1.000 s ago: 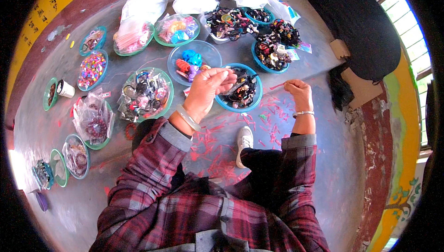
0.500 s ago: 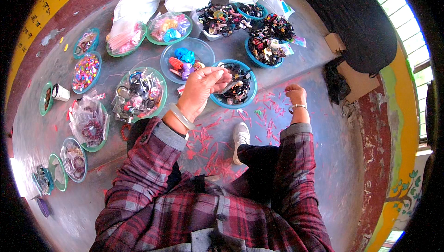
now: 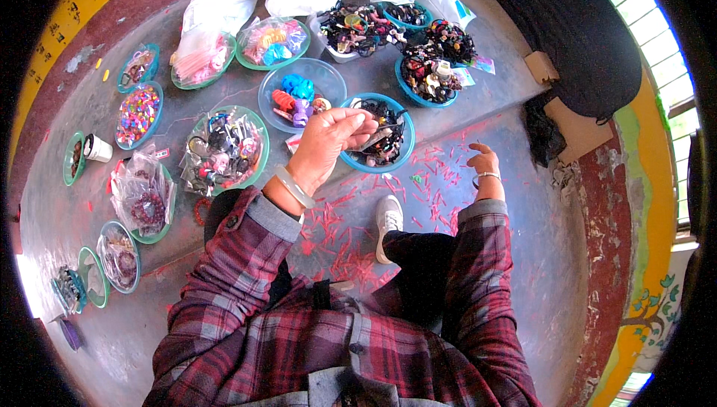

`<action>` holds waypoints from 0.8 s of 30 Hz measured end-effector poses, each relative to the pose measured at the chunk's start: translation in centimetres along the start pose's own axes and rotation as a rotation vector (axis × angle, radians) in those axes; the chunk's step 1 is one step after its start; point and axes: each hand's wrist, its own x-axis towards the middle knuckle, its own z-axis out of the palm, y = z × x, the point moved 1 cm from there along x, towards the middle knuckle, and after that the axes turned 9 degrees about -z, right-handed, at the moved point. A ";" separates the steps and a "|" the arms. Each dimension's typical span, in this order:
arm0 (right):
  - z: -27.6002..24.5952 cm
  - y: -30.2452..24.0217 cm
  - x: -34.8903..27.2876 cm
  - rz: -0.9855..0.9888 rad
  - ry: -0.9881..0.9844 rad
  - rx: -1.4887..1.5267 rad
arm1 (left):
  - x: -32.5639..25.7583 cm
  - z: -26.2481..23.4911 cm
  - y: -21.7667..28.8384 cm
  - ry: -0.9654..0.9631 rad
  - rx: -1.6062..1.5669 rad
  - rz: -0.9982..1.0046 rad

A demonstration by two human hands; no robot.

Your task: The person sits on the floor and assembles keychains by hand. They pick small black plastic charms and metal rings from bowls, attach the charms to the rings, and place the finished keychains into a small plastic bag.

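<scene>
My left hand [image 3: 328,144], a pale bangle on its wrist, is raised with thumb and fingers pinched together. Something thin and dark shows at its fingertips, but it blends with what lies behind, so its kind is unclear. Just beyond them on the floor is a blue basin [image 3: 410,145] of mostly black hair ties [image 3: 385,151]. Off to the right, my right hand [image 3: 485,165] hovers over the floor, fingers apart and with nothing visible in it. A thin bracelet [image 3: 488,175] circles that wrist.
A clear basin [image 3: 267,101] of colourful pieces, a green basin [image 3: 263,159] of bagged trinkets and several other basins spread left and behind. Red scraps [image 3: 328,235] litter the floor around my shoe [image 3: 389,219]. A black-covered bulk [image 3: 575,41] and cardboard [image 3: 579,132] stand at right.
My right hand has moved slightly right and its fingers have spread from a closed pose. The left hand stays nearly in place, still pinched.
</scene>
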 end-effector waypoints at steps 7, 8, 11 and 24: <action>-0.6 0.0 -0.3 0.035 -0.076 0.210 | 0.0 0.2 -0.1 -0.006 0.011 0.001; -0.5 -0.7 -0.5 0.112 -0.049 0.489 | -0.1 0.0 -0.1 0.001 0.015 0.004; -0.3 -0.2 -0.7 0.305 -0.034 0.682 | -0.1 0.1 0.0 -0.001 0.027 0.004; -2.3 -1.6 -2.8 0.314 -0.163 1.516 | 0.2 0.4 -0.5 -0.024 0.060 0.019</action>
